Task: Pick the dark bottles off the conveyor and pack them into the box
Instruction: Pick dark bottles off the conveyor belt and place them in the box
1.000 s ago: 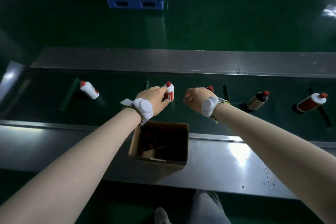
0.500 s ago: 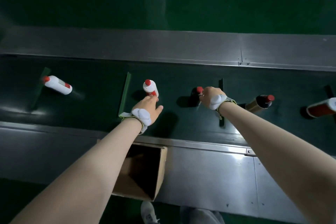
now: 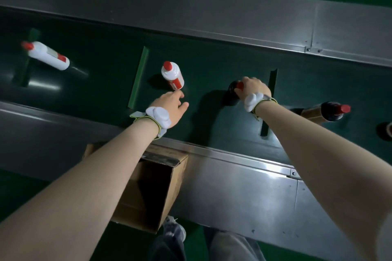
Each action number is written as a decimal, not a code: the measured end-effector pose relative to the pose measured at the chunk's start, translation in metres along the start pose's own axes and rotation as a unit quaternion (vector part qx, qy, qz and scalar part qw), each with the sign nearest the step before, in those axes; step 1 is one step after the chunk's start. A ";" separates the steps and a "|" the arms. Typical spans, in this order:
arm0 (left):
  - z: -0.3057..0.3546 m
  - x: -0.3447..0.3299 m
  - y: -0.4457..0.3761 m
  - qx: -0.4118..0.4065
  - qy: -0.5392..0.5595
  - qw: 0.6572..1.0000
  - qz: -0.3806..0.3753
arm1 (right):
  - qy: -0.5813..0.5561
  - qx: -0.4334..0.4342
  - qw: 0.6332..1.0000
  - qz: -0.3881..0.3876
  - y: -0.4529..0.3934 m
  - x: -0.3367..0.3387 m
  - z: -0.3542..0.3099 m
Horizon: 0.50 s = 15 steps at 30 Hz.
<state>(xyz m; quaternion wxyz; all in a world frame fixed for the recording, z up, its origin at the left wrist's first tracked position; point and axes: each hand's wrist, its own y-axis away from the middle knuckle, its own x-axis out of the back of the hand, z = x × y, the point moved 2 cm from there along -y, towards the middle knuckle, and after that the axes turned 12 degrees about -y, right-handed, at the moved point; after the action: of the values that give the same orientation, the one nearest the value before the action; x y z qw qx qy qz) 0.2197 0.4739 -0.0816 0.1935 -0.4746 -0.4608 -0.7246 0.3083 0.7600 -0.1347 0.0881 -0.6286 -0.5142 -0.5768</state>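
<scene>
A dark bottle (image 3: 231,93) with a red cap stands on the green conveyor belt (image 3: 201,65), and my right hand (image 3: 253,88) is closed around its neck. My left hand (image 3: 170,106) hovers open just below a white bottle (image 3: 172,75) with a red cap, fingertips close to its base. A second dark bottle (image 3: 324,111) with a gold label lies on the belt to the right. The open cardboard box (image 3: 167,184) sits below the conveyor's near rail, partly hidden by my left forearm; its inside is in shadow.
Another white bottle (image 3: 47,56) lies at the belt's far left. Green cleats (image 3: 139,74) cross the belt. Steel rails (image 3: 233,19) border it front and back. A dark round object (image 3: 385,131) shows at the right edge. My shoe (image 3: 175,231) is beside the box.
The bottles have drifted along the belt and the view has tilted down. My left hand came off the white bottle. My right hand stays on the dark bottle's neck.
</scene>
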 end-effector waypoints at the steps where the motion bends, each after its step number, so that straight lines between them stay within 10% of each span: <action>1: 0.001 0.001 0.005 0.002 0.005 1.000 0.008 | 0.003 0.009 1.000 0.008 0.000 -0.001 0.001; 15: -0.009 0.062 0.095 -0.034 0.036 0.991 0.121 | 0.009 0.120 0.990 0.078 0.102 0.064 -0.066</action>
<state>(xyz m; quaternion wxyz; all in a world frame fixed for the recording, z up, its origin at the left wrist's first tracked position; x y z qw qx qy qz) 0.2540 0.4280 0.0167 0.2798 -0.5067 -0.3674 -0.7280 0.3301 0.7022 -0.0121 0.2124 -0.6466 -0.5279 -0.5080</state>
